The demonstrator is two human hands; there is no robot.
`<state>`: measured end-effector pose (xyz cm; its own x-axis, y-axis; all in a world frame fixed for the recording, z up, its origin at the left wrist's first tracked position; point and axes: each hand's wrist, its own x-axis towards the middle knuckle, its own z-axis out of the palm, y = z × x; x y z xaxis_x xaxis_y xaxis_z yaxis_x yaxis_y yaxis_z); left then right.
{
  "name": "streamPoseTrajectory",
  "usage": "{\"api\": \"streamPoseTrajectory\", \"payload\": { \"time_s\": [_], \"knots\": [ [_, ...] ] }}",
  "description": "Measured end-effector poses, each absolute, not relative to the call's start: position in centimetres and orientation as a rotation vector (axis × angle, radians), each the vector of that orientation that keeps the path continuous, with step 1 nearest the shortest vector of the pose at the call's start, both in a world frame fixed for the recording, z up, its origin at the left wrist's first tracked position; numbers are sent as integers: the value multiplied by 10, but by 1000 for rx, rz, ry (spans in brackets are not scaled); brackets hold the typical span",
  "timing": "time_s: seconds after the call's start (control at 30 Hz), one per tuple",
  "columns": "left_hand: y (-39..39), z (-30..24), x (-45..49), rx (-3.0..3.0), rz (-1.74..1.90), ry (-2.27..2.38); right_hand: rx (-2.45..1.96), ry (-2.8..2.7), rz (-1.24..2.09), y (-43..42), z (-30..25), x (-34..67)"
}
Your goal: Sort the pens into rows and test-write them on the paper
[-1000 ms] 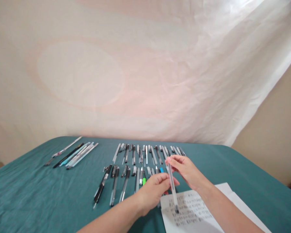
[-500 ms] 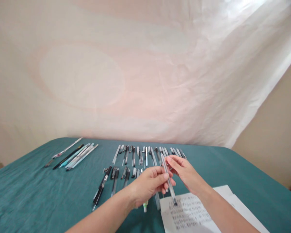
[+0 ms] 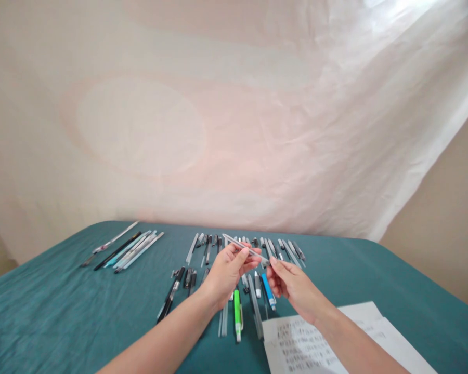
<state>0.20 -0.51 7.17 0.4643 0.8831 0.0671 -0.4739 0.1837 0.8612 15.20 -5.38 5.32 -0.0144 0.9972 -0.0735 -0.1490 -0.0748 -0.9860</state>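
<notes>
My left hand (image 3: 226, 272) is closed on a clear grey pen (image 3: 234, 241), pinching it near the middle. The pen hangs almost level above the table and slants from upper left to lower right. My right hand (image 3: 292, 285) hovers just to the right, with its fingertips close to the pen's lower end. Its fingers are loosely curved and apart, and nothing shows in them. Below both hands several pens lie in rows on the teal tablecloth (image 3: 62, 311), among them a green pen (image 3: 237, 311) and a blue pen (image 3: 268, 292).
A separate bunch of pens (image 3: 128, 249) lies at the far left of the table. Sheets of white paper with handwriting (image 3: 308, 345) lie at the near right. A creased white sheet (image 3: 234, 114) hangs behind the table.
The pen has gone from standing tip-down on the paper to nearly level above the pen rows. My right hand has let go of it and my left hand has carried it up and leftward.
</notes>
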Motion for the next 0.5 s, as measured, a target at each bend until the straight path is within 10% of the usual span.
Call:
{"api": "streamPoseTrajectory", "payload": {
  "time_s": [0.5],
  "knots": [
    [-1, 67, 3, 980, 1050, 608, -1312, -1434, 941, -52, 59, 156]
  ]
}}
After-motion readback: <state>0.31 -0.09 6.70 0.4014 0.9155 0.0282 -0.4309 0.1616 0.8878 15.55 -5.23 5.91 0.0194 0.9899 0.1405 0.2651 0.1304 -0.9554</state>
